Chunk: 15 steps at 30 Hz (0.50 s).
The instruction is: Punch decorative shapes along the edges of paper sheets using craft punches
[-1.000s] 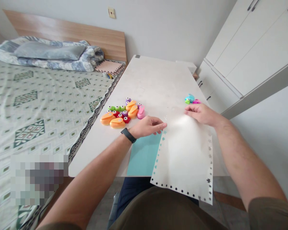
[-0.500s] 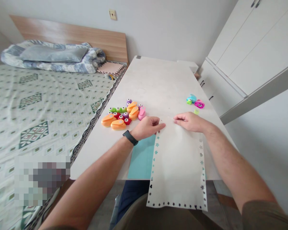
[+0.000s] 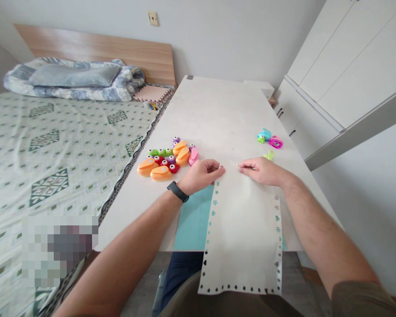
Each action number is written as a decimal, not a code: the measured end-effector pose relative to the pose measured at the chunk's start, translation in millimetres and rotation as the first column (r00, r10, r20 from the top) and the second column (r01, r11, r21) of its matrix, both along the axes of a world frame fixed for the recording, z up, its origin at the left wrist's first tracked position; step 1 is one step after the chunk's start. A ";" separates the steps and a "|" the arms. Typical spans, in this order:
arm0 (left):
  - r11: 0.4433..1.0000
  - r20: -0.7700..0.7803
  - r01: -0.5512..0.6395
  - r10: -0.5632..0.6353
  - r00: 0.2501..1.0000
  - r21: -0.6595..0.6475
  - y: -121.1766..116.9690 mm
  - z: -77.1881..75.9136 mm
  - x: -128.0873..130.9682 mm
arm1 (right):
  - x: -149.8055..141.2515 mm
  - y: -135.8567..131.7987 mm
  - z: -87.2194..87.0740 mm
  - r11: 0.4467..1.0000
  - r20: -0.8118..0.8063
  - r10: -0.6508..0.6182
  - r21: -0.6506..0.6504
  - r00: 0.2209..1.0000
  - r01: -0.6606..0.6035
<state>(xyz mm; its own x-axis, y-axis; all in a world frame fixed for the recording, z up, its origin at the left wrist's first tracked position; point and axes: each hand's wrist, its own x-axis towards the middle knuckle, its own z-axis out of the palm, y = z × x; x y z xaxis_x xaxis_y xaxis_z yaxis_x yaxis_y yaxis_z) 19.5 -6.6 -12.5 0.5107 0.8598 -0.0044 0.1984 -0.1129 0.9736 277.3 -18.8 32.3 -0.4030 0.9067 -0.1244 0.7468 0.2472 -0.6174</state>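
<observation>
A white paper sheet (image 3: 242, 233) with small punched stars and hearts along its edges lies on the white table and hangs over the near edge. My left hand (image 3: 201, 176), with a black wristband, has curled fingers at the sheet's top left corner. My right hand (image 3: 260, 171) pinches thumb and forefinger together at the top edge, beside a small white paper scrap (image 3: 234, 163). Under the sheet's left side lies a teal paper sheet (image 3: 193, 224). Left of my left hand sits a cluster of orange, red, green and purple craft punches (image 3: 161, 165).
The white table (image 3: 218, 110) runs ahead of me. Several small teal, pink and green punches (image 3: 267, 140) stand at its right. A bed with a patterned cover (image 3: 59, 149) lies along the left side, and white cabinets (image 3: 346, 75) stand at the right.
The sheet has gone from bulging up to lying flat, with its bottom edge drawn further down. My right hand has moved left, closer to my left hand. A green punch has come into view.
</observation>
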 end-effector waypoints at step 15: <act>0.998 -0.030 -0.057 0.057 0.998 0.008 1.0 2.9 -0.3 | 46.0 20.1 -33.7 0.675 -0.236 -0.536 0.456 0.811 0.579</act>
